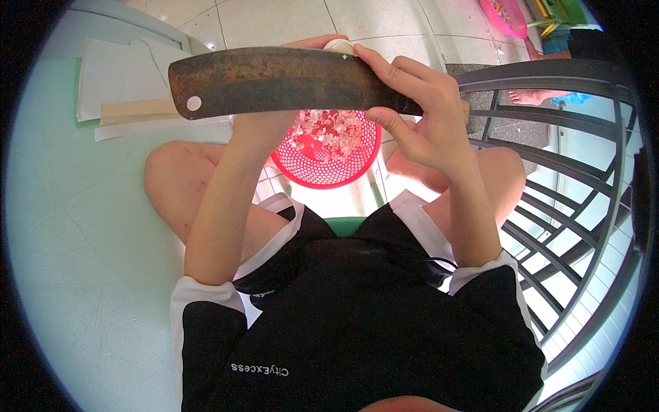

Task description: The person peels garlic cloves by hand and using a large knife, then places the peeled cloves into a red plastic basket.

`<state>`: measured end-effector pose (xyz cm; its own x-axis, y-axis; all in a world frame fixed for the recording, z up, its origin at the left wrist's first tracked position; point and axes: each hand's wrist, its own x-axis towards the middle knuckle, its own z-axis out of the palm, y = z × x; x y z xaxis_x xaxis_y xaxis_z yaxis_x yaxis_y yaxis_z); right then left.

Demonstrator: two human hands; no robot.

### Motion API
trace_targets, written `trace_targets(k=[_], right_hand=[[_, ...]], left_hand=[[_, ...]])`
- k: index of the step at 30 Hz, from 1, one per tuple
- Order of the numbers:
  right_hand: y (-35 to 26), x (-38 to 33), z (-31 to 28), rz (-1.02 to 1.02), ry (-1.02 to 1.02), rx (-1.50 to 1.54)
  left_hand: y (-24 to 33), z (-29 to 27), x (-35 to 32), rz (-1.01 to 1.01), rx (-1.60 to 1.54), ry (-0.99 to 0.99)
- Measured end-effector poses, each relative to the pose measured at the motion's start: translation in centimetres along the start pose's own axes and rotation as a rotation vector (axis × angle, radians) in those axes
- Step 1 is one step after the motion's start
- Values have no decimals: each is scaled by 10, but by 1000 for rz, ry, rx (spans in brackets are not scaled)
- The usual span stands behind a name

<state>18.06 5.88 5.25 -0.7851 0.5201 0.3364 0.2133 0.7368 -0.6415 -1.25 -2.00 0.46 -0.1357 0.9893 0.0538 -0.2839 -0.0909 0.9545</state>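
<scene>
My right hand (429,113) is closed round the handle end of a wide, rust-stained cleaver (274,81), its thumb and forefinger against the blade. The blade stretches leftward, with a round hole near its far left corner. Behind it my left hand (268,129) is mostly hidden; only the wrist side and some fingers above the blade show. Between those fingers and my right forefinger sits a whitish, round-ended piece (340,47) touching the blade's upper edge; its kind is unclear. Below both hands, between my knees, stands a pink-red perforated basket (322,174) holding many pale pinkish scraps.
Dark metal railings (583,178) curve along the right side. To the left is a pale green wall (75,240) with white and tan boards (130,82) beyond. At the far right are a pink basin (506,19) and another person's foot (535,97).
</scene>
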Motion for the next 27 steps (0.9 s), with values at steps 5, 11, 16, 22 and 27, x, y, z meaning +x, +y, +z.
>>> trace_targets(k=[5, 11, 16, 22, 27], right_hand=[[2, 0, 2, -6, 17, 0], [1, 0, 4, -5, 43, 18], [0, 0, 4, 8, 20, 28], [1, 0, 1, 30, -9, 59], [15, -3, 9, 19, 26, 283]], left_hand=[[2, 0, -1, -135, -38, 18], [4, -1, -1, 40, 70, 7], [1, -7, -1, 19, 46, -51], [9, -3, -1, 64, 163, 11], [21, -4, -2, -81, 311, 93]])
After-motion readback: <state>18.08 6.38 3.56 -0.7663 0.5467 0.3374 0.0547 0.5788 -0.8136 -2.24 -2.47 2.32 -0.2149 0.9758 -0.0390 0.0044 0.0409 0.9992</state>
